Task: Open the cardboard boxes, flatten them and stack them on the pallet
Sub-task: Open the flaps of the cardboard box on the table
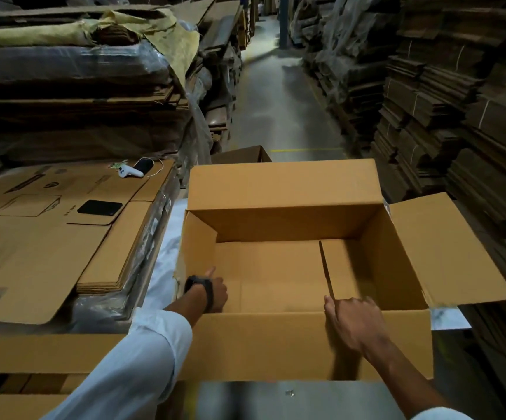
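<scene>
1. Now, the cardboard box [261, 344] stands upright and open on the desk [264, 400], directly under both hands, its near wall against the person's forearms.
2. The left hand [215, 292] is down inside the box at the near left corner, with a watch [198, 284] on the wrist. The thumb sticks up and the fingers are hidden below, so I cannot tell whether they are spread or closed on anything. Judging by its place, it is steadying that corner or pushing at the floor flaps.
3. The right hand [353, 316] lies across the top edge of the near wall. Its fingertips go over the rim out of sight and the hand is blurred, so a grip cannot be confirmed.
4. Just beyond the right hand, a bottom flap [345, 268] has lifted, its edge standing up from the floor. That suggests the base is being sprung apart so that the box can collapse.
5. The far flap [282, 186] and the right flap [445, 250] are folded outward, away from both hands, which keeps the opening free for reaching in.
6. Well to the outside of the left hand lies a stack of flattened boxes [33, 253], probably where this one goes next. A phone [100, 207] and a white controller [130, 171] rest on top of it.
</scene>
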Motion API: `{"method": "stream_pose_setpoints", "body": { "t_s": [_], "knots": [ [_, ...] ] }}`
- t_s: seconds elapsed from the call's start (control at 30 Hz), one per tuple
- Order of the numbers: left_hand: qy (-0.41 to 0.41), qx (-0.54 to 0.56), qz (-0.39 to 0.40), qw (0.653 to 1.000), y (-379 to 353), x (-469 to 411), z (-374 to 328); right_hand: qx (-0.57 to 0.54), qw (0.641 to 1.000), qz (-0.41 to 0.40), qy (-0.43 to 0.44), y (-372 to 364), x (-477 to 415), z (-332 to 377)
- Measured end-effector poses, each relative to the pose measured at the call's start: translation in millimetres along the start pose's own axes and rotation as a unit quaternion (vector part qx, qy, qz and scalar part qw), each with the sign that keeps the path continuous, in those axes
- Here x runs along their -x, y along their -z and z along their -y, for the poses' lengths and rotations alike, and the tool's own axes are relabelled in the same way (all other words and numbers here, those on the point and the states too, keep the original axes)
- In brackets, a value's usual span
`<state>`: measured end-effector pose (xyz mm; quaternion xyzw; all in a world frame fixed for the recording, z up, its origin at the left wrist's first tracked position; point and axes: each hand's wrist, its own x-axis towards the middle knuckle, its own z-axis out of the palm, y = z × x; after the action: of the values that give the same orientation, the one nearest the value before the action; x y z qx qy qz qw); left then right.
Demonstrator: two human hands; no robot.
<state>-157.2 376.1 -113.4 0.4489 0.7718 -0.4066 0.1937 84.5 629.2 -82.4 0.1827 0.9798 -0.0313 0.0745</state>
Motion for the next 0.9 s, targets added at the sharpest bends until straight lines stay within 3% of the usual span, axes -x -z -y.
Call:
{"method": "stream_pose_setpoints", "body": {
  "t_s": [0.1, 0.27, 0.4, 0.53, 0.63, 0.7, 0.77, 0.83, 0.9],
  "knots": [
    [-0.019, -0.021, -0.120, 0.992, 53, 39, 1, 0.008, 1.000, -0.008, 0.001, 3, -9, -1],
    [0.072, 0.032, -0.288, 0.954, 81, 98, 40, -0.003, 0.999, -0.032, -0.004, 8, -25, 0],
    [0.165, 0.201, -0.399, 0.879, 48, 131, 78, 0.013, 0.999, -0.044, -0.002, 10, -29, 1],
    [0.240, 0.412, -0.394, 0.786, -17, 144, 97, 0.041, 0.998, -0.053, 0.008, 6, -29, 1],
    [0.303, 0.496, -0.406, 0.705, -50, 152, 88, 0.051, 0.996, -0.068, 0.007, 1, -26, -2],
    [0.321, 0.546, -0.434, 0.640, -58, 156, 74, 0.041, 0.997, -0.062, 0.009, 3, -26, 0],
    [0.339, 0.619, -0.459, 0.540, -59, 157, 56, 0.005, 0.999, -0.042, 0.019, 10, -27, 10],
    [0.366, 0.717, -0.448, 0.389, -63, 151, 42, -0.062, 0.997, -0.012, 0.049, 17, -26, 29],
    [0.333, 0.820, -0.413, 0.216, -71, 140, 27, -0.111, 0.989, 0.019, 0.094, 20, -23, 53]
  ]
}}
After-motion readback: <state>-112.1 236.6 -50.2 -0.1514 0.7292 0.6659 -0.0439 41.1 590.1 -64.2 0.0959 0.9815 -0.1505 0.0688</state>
